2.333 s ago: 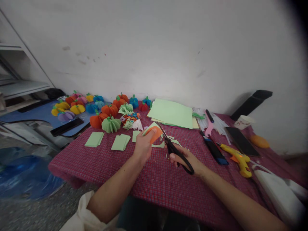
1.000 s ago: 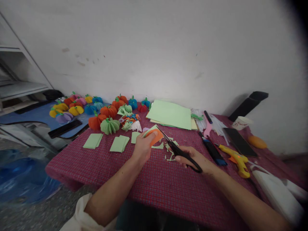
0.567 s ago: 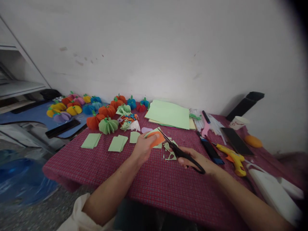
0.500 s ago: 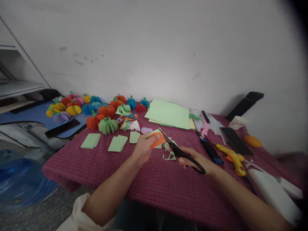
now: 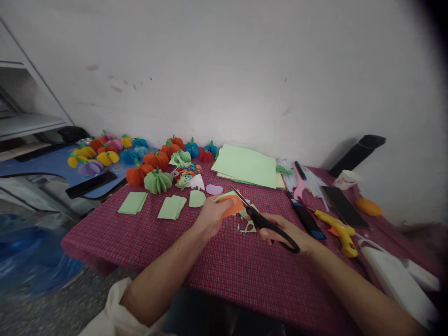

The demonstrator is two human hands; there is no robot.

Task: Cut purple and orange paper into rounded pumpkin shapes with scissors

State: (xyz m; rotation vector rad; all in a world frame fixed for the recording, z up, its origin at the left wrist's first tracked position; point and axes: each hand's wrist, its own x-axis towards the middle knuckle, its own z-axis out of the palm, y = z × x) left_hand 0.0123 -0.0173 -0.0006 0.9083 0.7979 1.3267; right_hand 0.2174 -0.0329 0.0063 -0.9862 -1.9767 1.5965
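Note:
My left hand (image 5: 212, 215) pinches an orange paper piece (image 5: 235, 206) together with light green paper behind it. In my right hand (image 5: 278, 227) are black-handled scissors (image 5: 261, 219), their blades pointing up and left at the edge of the held paper. Green paper scraps (image 5: 249, 227) lie on the cloth below the blades. To the left of my left hand rest a rounded green piece (image 5: 197, 199), a purple piece (image 5: 214, 189) and two small stacks of green paper (image 5: 171, 207), (image 5: 133, 203).
Paper pumpkins (image 5: 158, 181) line the back left, beside a scrap pile (image 5: 187, 175). Large green sheets (image 5: 246, 165) lie against the wall. At right are a yellow glue gun (image 5: 338, 228), a blue-black cutter (image 5: 308, 219), a dark phone-like slab (image 5: 345, 205) and a paper cup (image 5: 347, 179).
The held paper has shifted slightly right and down, and less green shows around the orange piece. The scissors remain nearly in place at its edge.

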